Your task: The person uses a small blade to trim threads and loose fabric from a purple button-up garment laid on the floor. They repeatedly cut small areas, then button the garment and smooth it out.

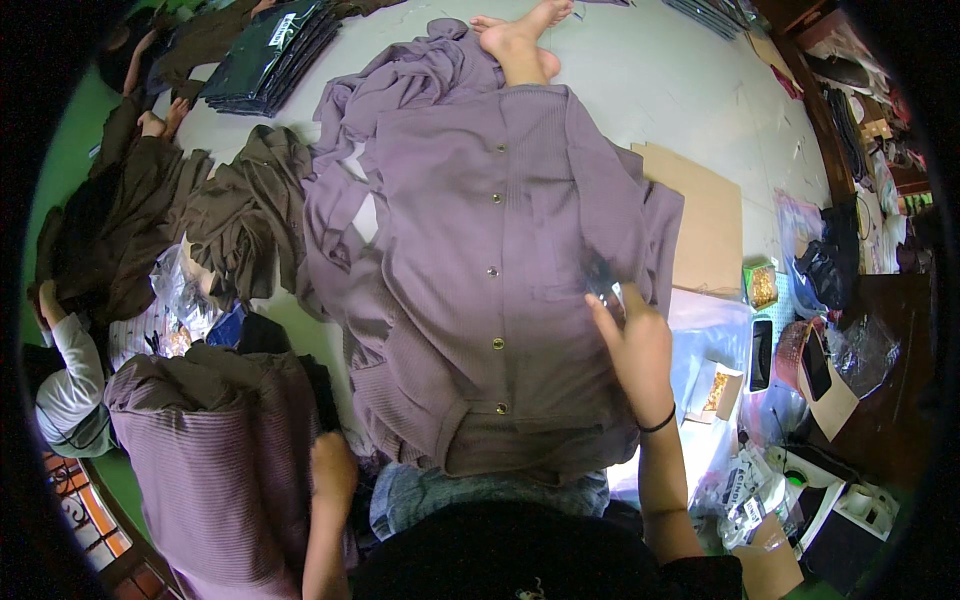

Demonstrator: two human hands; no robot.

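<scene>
A mauve ribbed shirt (440,240) with a row of metal buttons lies spread front-up before me, its lower edge over my lap. My right hand (642,350) is closed around a small dark tool (600,275), smeared by motion, over the shirt's right side by the chest pocket. What kind of tool it is I cannot make out. Down at the left, my left hand (333,470) is curled beside a thick folded stack of mauve ribbed cloth (210,460). Its fingertips are hidden, so anything in them does not show.
Crumpled brown garments (250,200) lie at the left, near other people at work. Packed dark garments (270,60) are stacked at the far left. Another person's bare feet (515,45) rest beyond the shirt. Cardboard (705,215), a phone (762,355) and plastic bags (745,490) lie right.
</scene>
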